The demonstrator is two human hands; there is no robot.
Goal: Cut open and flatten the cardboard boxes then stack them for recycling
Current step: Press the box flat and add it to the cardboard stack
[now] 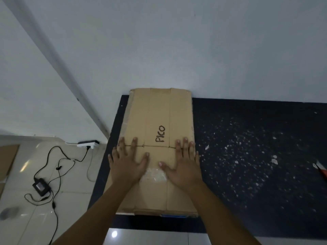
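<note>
Pressing the flattened cardboard box [159, 138] with my left hand [127, 165] and right hand [184, 163], both spread flat
It looks light and stiff but springy at the creases; I judge the side edges best for lifting

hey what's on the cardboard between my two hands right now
In the head view, a patch of crinkled clear tape sits on the flattened cardboard, between the left hand and right hand.

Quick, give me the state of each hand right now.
Left hand: open, fingers spread, pressing flat on the flattened cardboard.
Right hand: open, fingers straight, pressing flat on the same cardboard.
</note>
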